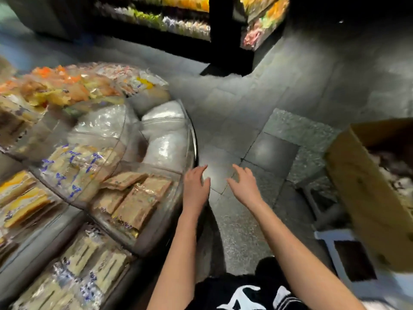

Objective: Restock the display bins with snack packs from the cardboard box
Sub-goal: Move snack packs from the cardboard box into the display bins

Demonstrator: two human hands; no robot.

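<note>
Left hand [196, 186] and right hand [244, 184] are both empty, fingers loosely spread, display bins [188, 142] at 9 o'clock, cardboard box [366, 198] sits tilted on a stool [324, 237] at 3 o'clock, so a careless grab might tip it.

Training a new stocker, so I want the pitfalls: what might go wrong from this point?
The cardboard box seems perched, tilted, on a white stool; a hard pull by the right hand could tip it. The nearest bin already looks full of brown packs, so extra ones may slide over its clear rim.
</note>
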